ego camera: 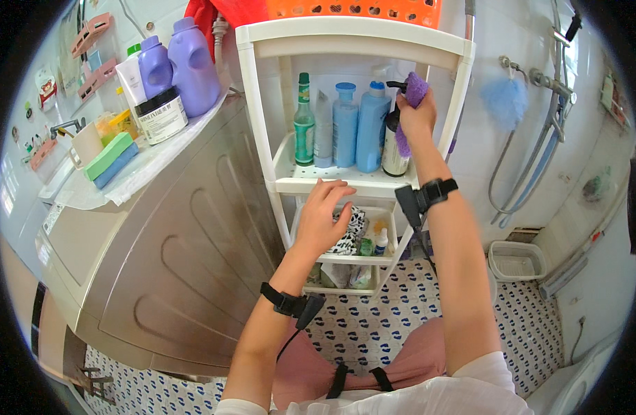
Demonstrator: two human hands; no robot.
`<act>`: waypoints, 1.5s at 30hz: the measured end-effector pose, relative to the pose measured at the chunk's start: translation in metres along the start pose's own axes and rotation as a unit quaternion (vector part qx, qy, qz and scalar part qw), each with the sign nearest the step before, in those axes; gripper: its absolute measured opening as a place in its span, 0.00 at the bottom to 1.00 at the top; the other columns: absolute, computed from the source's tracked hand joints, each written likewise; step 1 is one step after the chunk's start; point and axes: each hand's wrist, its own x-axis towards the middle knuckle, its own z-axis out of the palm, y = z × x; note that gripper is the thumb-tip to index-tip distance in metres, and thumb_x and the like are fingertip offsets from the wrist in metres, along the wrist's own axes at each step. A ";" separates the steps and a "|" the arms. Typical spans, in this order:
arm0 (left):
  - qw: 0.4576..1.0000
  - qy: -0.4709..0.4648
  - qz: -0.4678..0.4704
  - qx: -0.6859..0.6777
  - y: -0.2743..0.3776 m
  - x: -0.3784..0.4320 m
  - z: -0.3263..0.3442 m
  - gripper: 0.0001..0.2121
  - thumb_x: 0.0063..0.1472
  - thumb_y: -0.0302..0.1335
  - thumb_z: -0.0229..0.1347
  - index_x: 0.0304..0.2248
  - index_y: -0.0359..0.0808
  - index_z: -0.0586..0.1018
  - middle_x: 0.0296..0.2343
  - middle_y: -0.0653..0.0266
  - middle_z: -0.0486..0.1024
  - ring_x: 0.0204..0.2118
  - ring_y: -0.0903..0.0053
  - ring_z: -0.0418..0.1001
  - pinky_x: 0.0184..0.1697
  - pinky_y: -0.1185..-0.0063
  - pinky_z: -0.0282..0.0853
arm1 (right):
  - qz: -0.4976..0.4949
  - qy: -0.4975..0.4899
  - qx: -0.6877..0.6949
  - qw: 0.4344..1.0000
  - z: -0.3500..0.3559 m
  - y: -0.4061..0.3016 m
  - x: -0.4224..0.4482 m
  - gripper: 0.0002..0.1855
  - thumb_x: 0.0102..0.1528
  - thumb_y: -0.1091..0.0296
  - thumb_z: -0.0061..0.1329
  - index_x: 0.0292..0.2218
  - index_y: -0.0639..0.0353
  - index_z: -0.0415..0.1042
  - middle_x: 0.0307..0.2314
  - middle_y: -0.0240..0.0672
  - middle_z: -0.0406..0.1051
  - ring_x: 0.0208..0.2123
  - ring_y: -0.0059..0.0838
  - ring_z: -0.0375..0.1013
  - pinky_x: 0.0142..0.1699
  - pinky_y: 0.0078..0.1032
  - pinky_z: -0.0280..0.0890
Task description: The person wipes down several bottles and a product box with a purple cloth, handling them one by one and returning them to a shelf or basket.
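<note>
My right hand grips a purple cloth at the neck of a dark pump bottle, which stands at the right end of the white shelf rack's upper tier. Left of that bottle stand a blue pump bottle, a blue flip-top bottle, a pale grey tube and a green glass bottle. My left hand hovers near the front edge of this tier, fingers apart and holding nothing.
A washing machine at the left bears purple detergent bottles, a black-lidded jar and a green and blue sponge. Lower baskets hold a spotted cloth. An orange basket tops the rack. Shower hoses hang at right.
</note>
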 end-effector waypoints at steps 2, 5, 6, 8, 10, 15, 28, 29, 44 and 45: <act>1.000 -0.004 -0.011 -0.008 0.000 -0.004 -0.001 0.13 0.52 0.22 0.56 0.39 0.37 0.77 0.41 0.57 0.73 0.48 0.60 0.70 0.54 0.68 0.63 | -0.061 0.023 0.082 0.995 -0.005 -0.005 -0.025 0.23 0.50 0.69 0.53 0.46 0.64 0.62 0.38 0.50 0.71 0.44 0.51 0.70 0.50 0.38 0.63; 1.000 0.016 -0.015 -0.013 0.008 0.001 0.002 0.14 0.52 0.21 0.57 0.40 0.37 0.77 0.43 0.57 0.72 0.51 0.60 0.69 0.52 0.69 0.64 | -0.112 0.041 0.127 0.985 -0.019 -0.015 -0.044 0.18 0.51 0.78 0.48 0.44 0.66 0.61 0.36 0.51 0.70 0.41 0.50 0.71 0.47 0.36 0.63; 1.000 0.015 -0.009 -0.002 0.007 0.001 0.003 0.15 0.51 0.22 0.57 0.41 0.38 0.76 0.45 0.56 0.71 0.53 0.60 0.66 0.53 0.69 0.64 | -0.129 0.045 0.143 0.980 -0.021 -0.016 -0.046 0.18 0.51 0.79 0.48 0.44 0.66 0.61 0.35 0.50 0.70 0.40 0.49 0.71 0.47 0.35 0.63; 1.000 0.017 -0.005 0.003 0.011 0.003 0.005 0.17 0.50 0.22 0.58 0.42 0.37 0.75 0.45 0.55 0.70 0.55 0.60 0.65 0.54 0.69 0.63 | -0.155 0.049 0.161 0.974 -0.027 -0.023 -0.051 0.19 0.51 0.80 0.48 0.44 0.66 0.61 0.35 0.49 0.70 0.38 0.46 0.71 0.45 0.33 0.63; 1.000 0.015 -0.011 0.003 0.011 0.003 0.006 0.21 0.49 0.23 0.60 0.45 0.37 0.73 0.46 0.55 0.69 0.55 0.59 0.64 0.55 0.68 0.62 | -0.169 0.045 0.168 0.970 -0.036 -0.043 -0.058 0.19 0.51 0.81 0.48 0.44 0.65 0.61 0.34 0.47 0.70 0.37 0.43 0.71 0.45 0.31 0.63; 0.998 0.030 -0.032 -0.043 0.021 0.008 0.007 0.31 0.47 0.25 0.63 0.52 0.37 0.66 0.50 0.54 0.65 0.57 0.58 0.61 0.57 0.68 0.60 | -0.287 0.044 0.225 0.930 -0.067 -0.077 -0.068 0.19 0.53 0.79 0.50 0.47 0.66 0.63 0.35 0.40 0.72 0.37 0.34 0.72 0.46 0.28 0.65; 0.915 -0.135 -0.232 -0.301 0.057 -0.030 -0.003 0.37 0.41 0.34 0.68 0.50 0.31 0.65 0.39 0.55 0.75 0.41 0.72 0.74 0.45 0.75 0.69 | 0.089 -0.229 0.515 0.821 -0.098 -0.059 -0.142 0.16 0.61 0.64 0.46 0.46 0.65 0.66 0.35 0.37 0.73 0.36 0.27 0.73 0.43 0.26 0.69; 0.889 -0.141 -0.245 -0.361 0.054 -0.044 0.001 0.36 0.43 0.31 0.68 0.51 0.31 0.65 0.40 0.58 0.73 0.42 0.75 0.72 0.46 0.76 0.68 | 0.105 -0.237 0.493 0.831 -0.092 -0.050 -0.150 0.16 0.62 0.62 0.45 0.45 0.65 0.66 0.35 0.37 0.73 0.35 0.26 0.73 0.42 0.26 0.69; 0.869 -0.090 -0.278 -0.399 0.039 -0.187 0.062 0.25 0.64 0.29 0.48 0.59 0.36 0.56 0.52 0.56 0.64 0.58 0.69 0.58 0.61 0.70 0.54 | -0.325 -0.375 -0.013 0.868 -0.107 0.014 -0.303 0.26 0.41 0.63 0.53 0.43 0.60 0.72 0.46 0.41 0.70 0.51 0.37 0.67 0.54 0.33 0.59; 0.890 -0.111 -0.288 -0.337 0.041 -0.185 0.054 0.27 0.61 0.29 0.51 0.58 0.35 0.58 0.51 0.56 0.65 0.57 0.68 0.60 0.61 0.70 0.54 | -0.332 -0.371 0.000 0.867 -0.104 0.010 -0.293 0.26 0.41 0.63 0.53 0.43 0.60 0.73 0.46 0.40 0.70 0.51 0.34 0.67 0.53 0.31 0.59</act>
